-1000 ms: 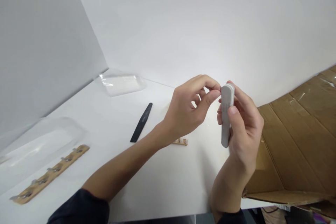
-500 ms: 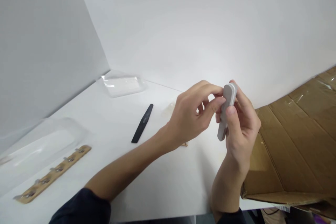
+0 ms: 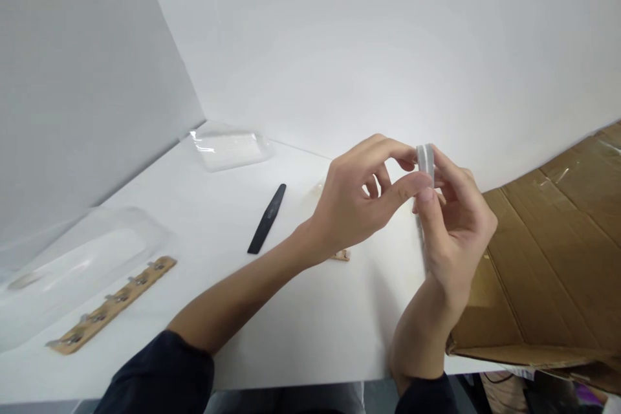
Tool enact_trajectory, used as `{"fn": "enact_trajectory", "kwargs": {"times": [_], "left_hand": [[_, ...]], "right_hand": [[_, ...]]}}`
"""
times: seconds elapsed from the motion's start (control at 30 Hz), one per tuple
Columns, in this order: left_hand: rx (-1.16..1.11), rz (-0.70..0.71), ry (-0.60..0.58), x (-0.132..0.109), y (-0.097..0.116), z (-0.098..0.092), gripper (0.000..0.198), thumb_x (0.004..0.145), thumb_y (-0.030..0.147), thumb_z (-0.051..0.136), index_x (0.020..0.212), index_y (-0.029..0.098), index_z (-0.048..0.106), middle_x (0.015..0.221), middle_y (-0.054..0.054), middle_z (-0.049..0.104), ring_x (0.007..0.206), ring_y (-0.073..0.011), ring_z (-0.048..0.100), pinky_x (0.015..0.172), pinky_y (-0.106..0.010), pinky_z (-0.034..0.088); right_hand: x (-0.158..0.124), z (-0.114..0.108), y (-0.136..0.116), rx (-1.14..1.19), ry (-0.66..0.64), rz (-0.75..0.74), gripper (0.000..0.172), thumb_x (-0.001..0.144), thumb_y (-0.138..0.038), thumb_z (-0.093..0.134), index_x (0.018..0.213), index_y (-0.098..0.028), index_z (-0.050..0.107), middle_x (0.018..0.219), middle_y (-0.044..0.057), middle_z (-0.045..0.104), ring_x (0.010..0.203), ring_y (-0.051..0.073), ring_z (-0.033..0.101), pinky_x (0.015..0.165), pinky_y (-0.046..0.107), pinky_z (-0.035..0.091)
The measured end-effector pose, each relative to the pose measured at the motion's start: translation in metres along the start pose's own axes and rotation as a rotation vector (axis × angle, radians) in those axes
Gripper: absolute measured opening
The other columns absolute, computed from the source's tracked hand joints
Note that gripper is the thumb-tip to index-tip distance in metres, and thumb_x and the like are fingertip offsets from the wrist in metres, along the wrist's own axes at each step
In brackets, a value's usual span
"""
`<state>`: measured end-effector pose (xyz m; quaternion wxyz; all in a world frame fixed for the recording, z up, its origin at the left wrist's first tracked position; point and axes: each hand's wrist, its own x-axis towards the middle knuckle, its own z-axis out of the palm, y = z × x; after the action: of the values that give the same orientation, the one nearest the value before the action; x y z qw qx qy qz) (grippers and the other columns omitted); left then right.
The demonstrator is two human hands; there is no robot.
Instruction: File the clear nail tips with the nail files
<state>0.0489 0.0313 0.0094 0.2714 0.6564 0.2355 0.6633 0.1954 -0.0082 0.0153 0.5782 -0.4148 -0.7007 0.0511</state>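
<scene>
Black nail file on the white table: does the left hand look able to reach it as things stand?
Likely yes: nothing covers the black nail file, which lies in the open on the white table. The left hand is at the grey nail buffer, though, so may need to leave that first.

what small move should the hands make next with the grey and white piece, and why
I'd probably slide the left hand's thumb aside, leaving the right hand to support the grey and white piece: both thumbs crowd together below its upper end, hiding part of it.
</scene>
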Motion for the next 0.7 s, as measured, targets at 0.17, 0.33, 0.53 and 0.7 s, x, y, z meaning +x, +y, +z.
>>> {"fn": "enact_trajectory", "kwargs": {"times": [0.17, 0.33, 0.53, 0.7], "left_hand": [[-0.029, -0.042, 0.040, 0.0025, 0.0002, -0.0023, 0.035, 0.093, 0.057, 0.077, 0.094, 0.023, 0.073, 0.093, -0.004, 0.077, 0.053, -0.0081, 0.059, 0.046, -0.024, 0.050], [-0.080, -0.108, 0.044, 0.0039, 0.0018, -0.0012, 0.033, 0.094, 0.053, 0.077, 0.087, 0.021, 0.071, 0.084, 0.000, 0.075, 0.045, -0.0059, 0.054, 0.041, -0.023, 0.045], [-0.147, -0.172, 0.046, 0.0023, 0.0000, 0.0032, 0.030, 0.089, 0.049, 0.082, 0.088, 0.021, 0.070, 0.083, 0.001, 0.075, 0.044, -0.0052, 0.052, 0.039, -0.023, 0.044], [-0.129, -0.186, 0.062, 0.0025, -0.0028, 0.0039, 0.020, 0.091, 0.037, 0.079, 0.088, 0.020, 0.068, 0.085, 0.000, 0.072, 0.045, -0.0041, 0.050, 0.038, -0.022, 0.040]], "right_hand": [[0.0000, -0.0011, 0.0041, -0.051, 0.029, -0.029, 0.039, 0.101, -0.028, 0.067, 0.138, -0.038, 0.072, 0.108, 0.005, 0.067, 0.093, 0.019, 0.067, 0.068, 0.033, 0.058], [-0.0005, -0.0019, 0.0073, -0.190, 0.062, -0.105, 0.040, 0.100, -0.027, 0.070, 0.138, -0.039, 0.073, 0.104, 0.004, 0.066, 0.084, 0.017, 0.064, 0.061, 0.031, 0.056], [0.0019, 0.0008, 0.0062, -0.207, 0.074, -0.149, 0.042, 0.099, -0.023, 0.071, 0.137, -0.041, 0.073, 0.100, 0.003, 0.064, 0.082, 0.016, 0.062, 0.060, 0.029, 0.056], [0.0048, 0.0026, 0.0076, -0.218, 0.061, -0.176, 0.044, 0.099, -0.017, 0.070, 0.134, -0.043, 0.074, 0.099, 0.002, 0.063, 0.083, 0.015, 0.062, 0.066, 0.030, 0.057]]}}
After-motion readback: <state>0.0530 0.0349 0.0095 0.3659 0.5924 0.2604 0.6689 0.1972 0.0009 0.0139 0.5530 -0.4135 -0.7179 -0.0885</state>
